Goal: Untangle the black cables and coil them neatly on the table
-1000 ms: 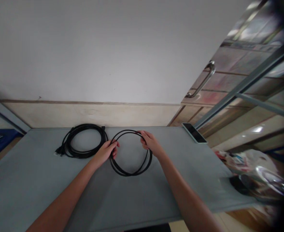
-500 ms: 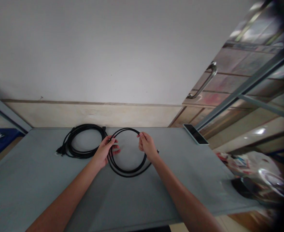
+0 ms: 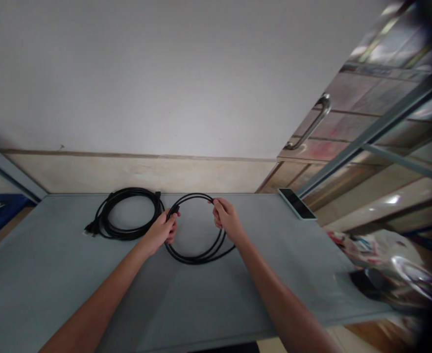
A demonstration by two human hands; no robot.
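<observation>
A black cable (image 3: 196,260) hangs in a loose coil of a few loops between my two hands, just over the grey table. My left hand (image 3: 163,228) is closed round the left side of the coil, with what looks like a black connector end poking out above the fist. On the upper right side, my right hand (image 3: 225,218) grips the loops between thumb and fingers. To the left of my left hand lies a second, thicker coil of black cable (image 3: 128,235), with a plug (image 3: 91,227) at its left edge.
The grey table (image 3: 54,284) runs up to a white wall (image 3: 164,88). A phone (image 3: 297,203) lies at the table's back right corner. Metal frame bars (image 3: 348,147) rise at the right. A dark, shiny object (image 3: 377,284) and plastic bags (image 3: 396,250) sit at the right edge.
My left hand's fingers, spread before, have closed round the coil. My right hand has shifted slightly right, and the cable end that stuck out beside it no longer shows.
</observation>
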